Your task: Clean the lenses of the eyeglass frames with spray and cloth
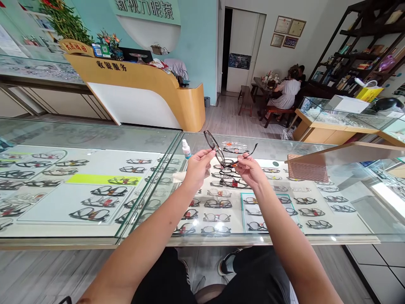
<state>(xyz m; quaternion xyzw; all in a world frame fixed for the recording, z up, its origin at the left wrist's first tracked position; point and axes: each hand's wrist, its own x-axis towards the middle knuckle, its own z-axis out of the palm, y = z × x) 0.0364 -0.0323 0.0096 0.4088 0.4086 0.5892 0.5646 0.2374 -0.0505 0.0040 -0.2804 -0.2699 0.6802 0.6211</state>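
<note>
A pair of dark-framed eyeglasses (219,156) is held up above the glass counter, its lenses tilted. My left hand (198,168) is closed, pinching the glasses near a lens rim. With thumb and fingers together, my right hand (251,169) grips a thin dark temple arm of the same pair, whose tip sticks out up and to the right. A small white spray bottle (186,149) with a blue base stands just beyond my left hand. Beside that hand lies a pale folded cloth (179,177), partly covered by it.
Under the glass counter top (152,141) lie rows of eyeglasses (218,203). A wooden-edged board or mirror (344,153) rests on the right. Beyond are a cashier desk (193,105), another display case (332,122) and a seated person (286,93) at a table.
</note>
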